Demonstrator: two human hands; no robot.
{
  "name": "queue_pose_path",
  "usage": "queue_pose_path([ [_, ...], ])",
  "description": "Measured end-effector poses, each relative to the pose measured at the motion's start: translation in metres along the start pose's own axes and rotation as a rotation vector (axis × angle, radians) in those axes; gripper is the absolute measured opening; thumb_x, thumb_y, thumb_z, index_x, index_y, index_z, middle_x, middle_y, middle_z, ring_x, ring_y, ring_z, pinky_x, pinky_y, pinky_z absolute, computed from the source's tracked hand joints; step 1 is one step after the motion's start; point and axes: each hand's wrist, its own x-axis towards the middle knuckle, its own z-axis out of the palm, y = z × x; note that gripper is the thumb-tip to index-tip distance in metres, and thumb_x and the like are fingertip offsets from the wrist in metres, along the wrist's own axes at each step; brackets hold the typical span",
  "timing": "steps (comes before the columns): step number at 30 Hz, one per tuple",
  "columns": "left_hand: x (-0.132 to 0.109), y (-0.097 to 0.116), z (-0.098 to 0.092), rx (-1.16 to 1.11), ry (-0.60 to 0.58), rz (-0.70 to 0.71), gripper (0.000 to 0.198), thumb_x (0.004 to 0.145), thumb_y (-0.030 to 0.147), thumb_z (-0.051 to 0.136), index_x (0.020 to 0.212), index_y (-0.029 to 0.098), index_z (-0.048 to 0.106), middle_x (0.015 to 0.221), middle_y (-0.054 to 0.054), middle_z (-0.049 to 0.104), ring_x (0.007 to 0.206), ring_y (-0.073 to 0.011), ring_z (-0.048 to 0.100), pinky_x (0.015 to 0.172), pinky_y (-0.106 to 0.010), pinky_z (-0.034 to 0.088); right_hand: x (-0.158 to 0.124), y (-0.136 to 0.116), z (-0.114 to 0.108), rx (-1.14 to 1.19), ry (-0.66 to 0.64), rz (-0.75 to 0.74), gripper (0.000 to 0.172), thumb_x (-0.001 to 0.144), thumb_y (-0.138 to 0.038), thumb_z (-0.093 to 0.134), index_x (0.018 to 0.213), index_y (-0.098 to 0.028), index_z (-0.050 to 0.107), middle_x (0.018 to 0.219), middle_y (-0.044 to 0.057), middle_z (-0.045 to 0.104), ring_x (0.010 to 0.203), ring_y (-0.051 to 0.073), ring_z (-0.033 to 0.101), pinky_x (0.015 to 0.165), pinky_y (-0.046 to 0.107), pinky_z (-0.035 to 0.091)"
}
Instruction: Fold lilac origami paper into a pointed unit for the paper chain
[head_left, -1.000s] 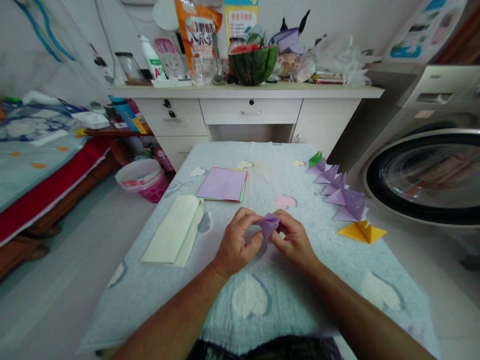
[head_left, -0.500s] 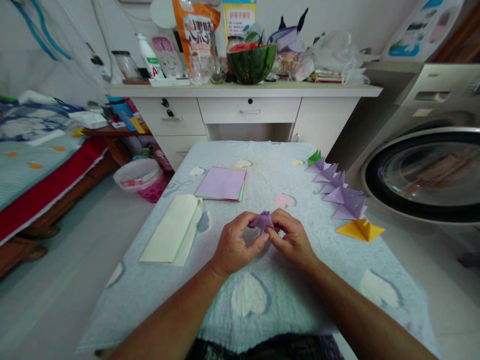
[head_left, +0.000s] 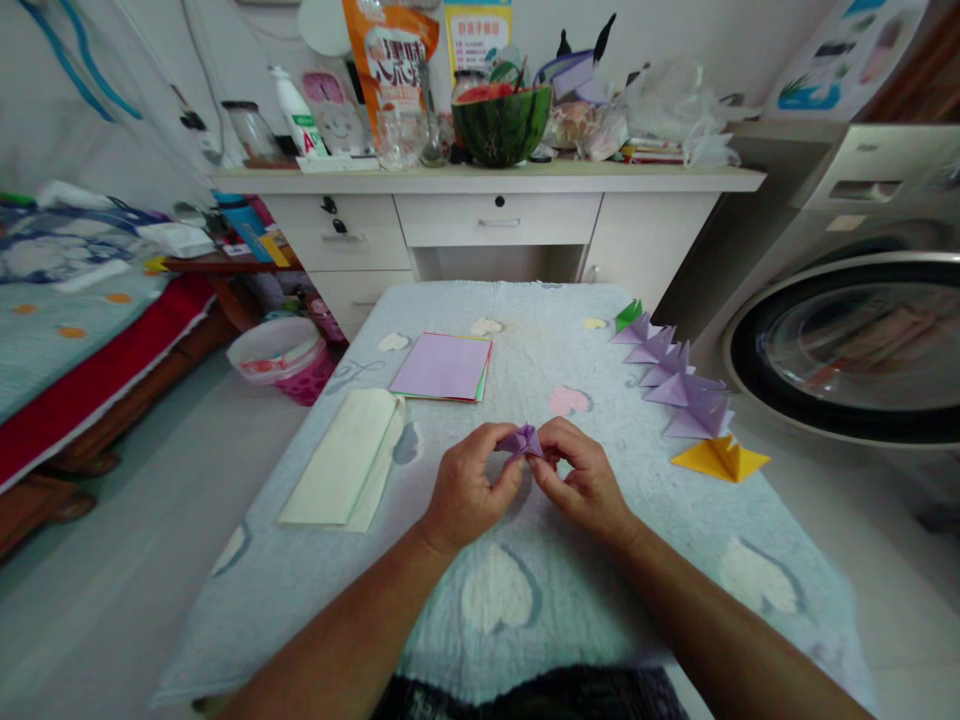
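Observation:
A small folded purple origami piece point(head_left: 523, 441) is held just above the table between both hands. My left hand point(head_left: 471, 482) pinches its left side with thumb and forefinger. On the other side, my right hand point(head_left: 579, 468) grips it between thumb and fingertips. Part of the paper is hidden behind the fingers. To the right stands a row of finished-looking folded pieces: several purple ones point(head_left: 699, 405), a green one point(head_left: 628, 315) at the far end and a yellow one point(head_left: 721, 460) nearest me. A stack of square paper point(head_left: 442, 367), purple on top, lies beyond my left hand.
A pale folded paper bundle point(head_left: 341, 465) lies on the left of the cloth-covered table point(head_left: 495, 680). Behind it, a white desk point(head_left: 495, 182) carries a cut watermelon point(head_left: 501, 130) and other items. A washing machine point(head_left: 862, 290) stands right; a pink bin point(head_left: 289, 365) sits left.
The purple piece has tilted and shifted slightly left in my fingers. My left thumb has drawn back a little from the right hand's fingertips.

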Motion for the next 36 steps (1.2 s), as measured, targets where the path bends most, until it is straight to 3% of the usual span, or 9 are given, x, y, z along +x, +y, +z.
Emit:
queue_pose_path([
  [4,-0.004,-0.001,0.003,-0.058,0.052,-0.049,0.045,0.083,0.016,0.060,0.123,0.023,0.041,0.108,-0.005,0.063,0.095,-0.0164,0.064,0.083,-0.031,0.053,-0.001,0.000,0.000,-0.055,0.041,-0.004,0.009,0.083,-0.015,0.057,0.087,-0.022,0.059,0.087,0.004,0.056,0.082,0.017,0.055,0.071,0.031,0.046],
  [8,-0.003,0.000,0.001,-0.106,0.016,-0.022,0.024,0.087,0.019,0.056,0.108,0.023,0.045,0.109,-0.006,0.060,0.101,-0.0171,0.061,0.088,-0.033,0.051,-0.002,0.000,-0.001,-0.113,0.058,-0.019,0.009,0.079,-0.015,0.061,0.084,-0.022,0.058,0.128,0.011,0.051,0.117,0.026,0.050,0.096,0.045,0.042],
  [10,-0.001,0.002,-0.002,-0.116,-0.046,-0.002,0.013,0.089,0.021,0.053,0.101,0.023,0.047,0.108,-0.006,0.059,0.104,-0.0178,0.059,0.091,-0.034,0.049,-0.001,0.000,-0.001,-0.086,0.017,-0.036,0.011,0.078,-0.014,0.060,0.086,-0.022,0.058,0.134,0.011,0.050,0.122,0.027,0.049,0.100,0.046,0.040],
  [15,0.002,0.007,-0.005,-0.171,-0.094,0.052,0.010,0.091,0.027,0.051,0.099,0.022,0.051,0.110,-0.008,0.058,0.108,-0.0209,0.056,0.094,-0.038,0.047,0.000,-0.001,-0.001,-0.040,-0.024,-0.057,0.024,0.080,-0.016,0.058,0.102,-0.024,0.062,0.115,0.009,0.060,0.108,0.024,0.057,0.094,0.042,0.045],
  [21,0.001,0.009,-0.006,-0.040,-0.010,0.065,0.017,0.084,0.030,0.063,0.096,0.021,0.054,0.119,-0.010,0.055,0.116,-0.0247,0.053,0.100,-0.044,0.043,0.000,-0.001,-0.001,-0.068,-0.020,-0.080,0.019,0.080,-0.017,0.059,0.098,-0.023,0.062,0.102,0.007,0.060,0.096,0.022,0.058,0.085,0.038,0.048],
  [26,0.002,0.009,-0.007,-0.025,0.051,0.096,0.021,0.080,0.025,0.068,0.094,0.022,0.053,0.115,-0.009,0.060,0.112,-0.0232,0.056,0.096,-0.042,0.047,-0.001,0.002,0.002,-0.107,-0.043,-0.092,0.014,0.080,-0.019,0.059,0.093,-0.023,0.061,0.093,0.006,0.056,0.088,0.021,0.055,0.075,0.035,0.048],
  [33,0.004,0.011,-0.005,-0.047,0.049,0.111,0.028,0.075,0.018,0.071,0.095,0.023,0.051,0.107,-0.006,0.061,0.104,-0.0211,0.059,0.091,-0.038,0.049,-0.003,0.004,0.003,-0.097,-0.064,-0.106,0.013,0.081,-0.020,0.057,0.094,-0.023,0.059,0.098,0.007,0.055,0.092,0.022,0.055,0.079,0.036,0.049],
  [36,0.004,0.011,-0.006,-0.048,0.031,0.099,0.023,0.077,0.015,0.066,0.092,0.022,0.051,0.106,-0.006,0.060,0.104,-0.0200,0.058,0.091,-0.036,0.048,-0.003,0.000,0.002,-0.070,-0.069,-0.085,0.017,0.082,-0.018,0.056,0.098,-0.023,0.059,0.103,0.008,0.056,0.098,0.022,0.055,0.084,0.037,0.048],
])
